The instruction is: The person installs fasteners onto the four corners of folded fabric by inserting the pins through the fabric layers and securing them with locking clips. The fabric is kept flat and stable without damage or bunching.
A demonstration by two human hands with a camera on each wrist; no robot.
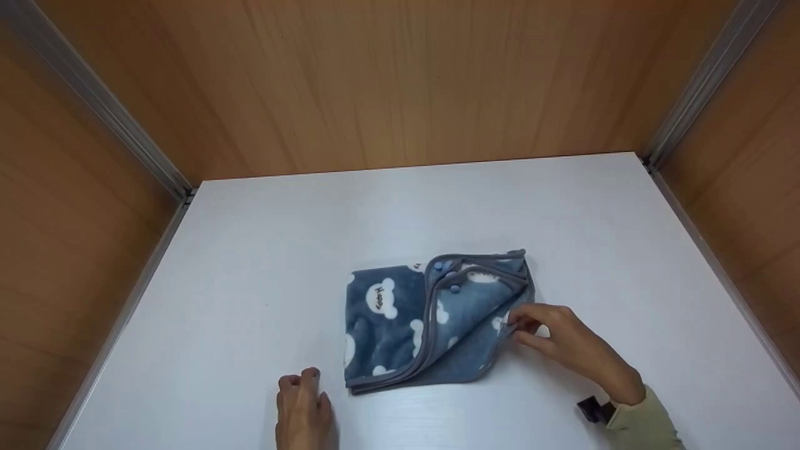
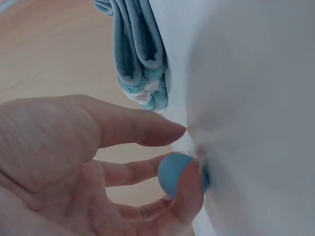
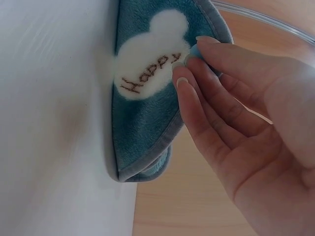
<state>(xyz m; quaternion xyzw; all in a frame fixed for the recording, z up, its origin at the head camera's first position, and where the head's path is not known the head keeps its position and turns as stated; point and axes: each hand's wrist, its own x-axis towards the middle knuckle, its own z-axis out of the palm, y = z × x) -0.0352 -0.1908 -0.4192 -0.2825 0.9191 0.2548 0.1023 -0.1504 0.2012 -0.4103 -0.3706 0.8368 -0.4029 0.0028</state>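
A folded blue fleece blanket (image 1: 387, 337) with white bear heads, "Happy" lettering and grey piping lies on the white table. Its right part is folded over, showing several blue round buttons (image 1: 455, 289). My right hand (image 1: 562, 340) pinches the blanket's right edge between thumb and fingertips. In the right wrist view a bit of blue (image 3: 194, 51) shows between those fingertips, beside the lettering. My left hand (image 1: 303, 409) rests on the table, left of the blanket and apart from it. Its curled fingers hold a small blue ball (image 2: 170, 173), seen in the left wrist view; the thumb stands away from it.
The white table (image 1: 250, 250) is bounded by wood-grain panels (image 1: 412, 87) at the back and both sides, with grey metal profiles (image 1: 706, 81) along the corners. A small black device (image 1: 590, 409) sits at my right wrist, beside a light green sleeve (image 1: 644, 422).
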